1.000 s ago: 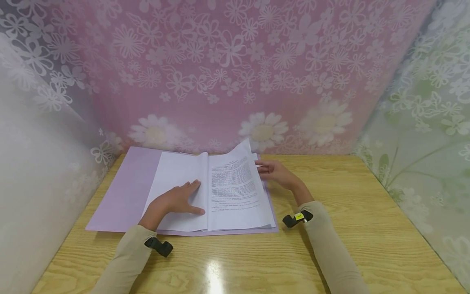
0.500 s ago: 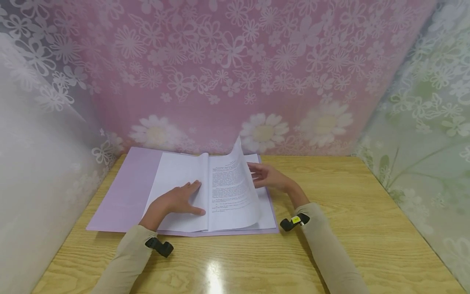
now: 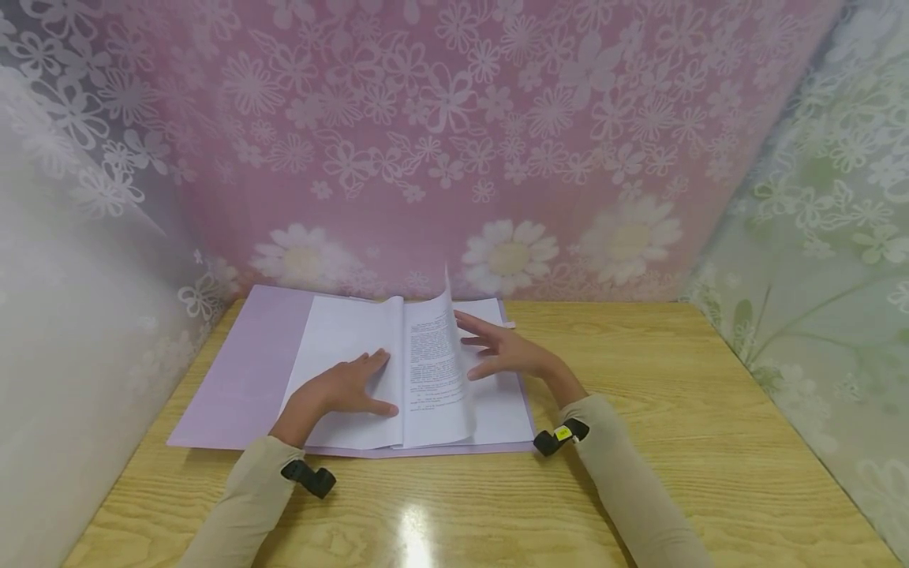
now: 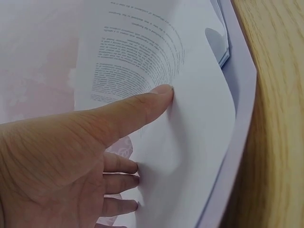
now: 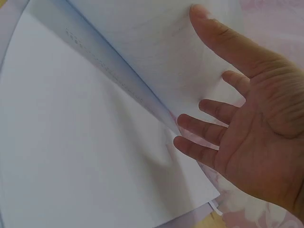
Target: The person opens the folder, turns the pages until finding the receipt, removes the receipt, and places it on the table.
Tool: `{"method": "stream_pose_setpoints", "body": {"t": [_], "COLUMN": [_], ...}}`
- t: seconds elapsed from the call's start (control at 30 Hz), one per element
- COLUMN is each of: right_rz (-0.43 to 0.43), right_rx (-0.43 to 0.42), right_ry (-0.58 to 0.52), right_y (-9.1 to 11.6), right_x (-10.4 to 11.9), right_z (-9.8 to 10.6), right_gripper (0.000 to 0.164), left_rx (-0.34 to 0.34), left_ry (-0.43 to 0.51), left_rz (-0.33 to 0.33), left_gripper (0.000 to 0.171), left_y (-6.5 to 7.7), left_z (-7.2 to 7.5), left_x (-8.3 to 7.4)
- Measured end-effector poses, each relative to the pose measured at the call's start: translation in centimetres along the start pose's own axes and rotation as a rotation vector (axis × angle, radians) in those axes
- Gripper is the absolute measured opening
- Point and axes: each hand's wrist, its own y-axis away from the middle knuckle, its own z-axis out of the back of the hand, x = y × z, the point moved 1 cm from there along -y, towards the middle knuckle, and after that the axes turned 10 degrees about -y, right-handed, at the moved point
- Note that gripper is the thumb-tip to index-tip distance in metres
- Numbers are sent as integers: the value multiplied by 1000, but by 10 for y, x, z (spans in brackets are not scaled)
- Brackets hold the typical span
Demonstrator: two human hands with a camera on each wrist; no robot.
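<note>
fingers (image 5: 202, 128) spread, right hand (image 3: 511, 352), at the back of a curled-up white sheet (image 3: 433, 371), dense black print; left hand (image 3: 344, 384) rests on the blank page (image 3: 341, 323), thumb apart. lilac folder (image 3: 248, 371) open on wood-grain table (image 3: 710, 434).

**Enclosed Desk Nook**

A wood-grain tabletop (image 3: 710, 442) is closed in at the back by a pink flowered covering (image 3: 426, 142) and at both sides by paler flowered coverings (image 3: 838, 315); whether home or office cannot be told.

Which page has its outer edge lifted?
The printed page by the right hand: its outer edge curls up, while the white page beneath it lies flat.
</note>
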Motion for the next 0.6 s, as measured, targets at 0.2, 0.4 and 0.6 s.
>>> {"method": "stream_pose_setpoints", "body": {"t": [0.2,0.4,0.6], "right_rz": [4,1,-10], "right_rx": [-3,-3,-9], "right_ry": [62,84,105], "right_y": [-3,-5,-6], "right_x": [3,5,7], "right_z": [-7,-12,-16], "right_gripper": [106,105,104], "left_rx": [-8,-17,-42], "left_ry": [-9,-2,-18], "left_rz": [-10,-14,-38], "left_gripper": [112,110,106], "left_y": [0,0,-1], "left_z": [0,1,2], "left_x": [-1,-1,0]}}
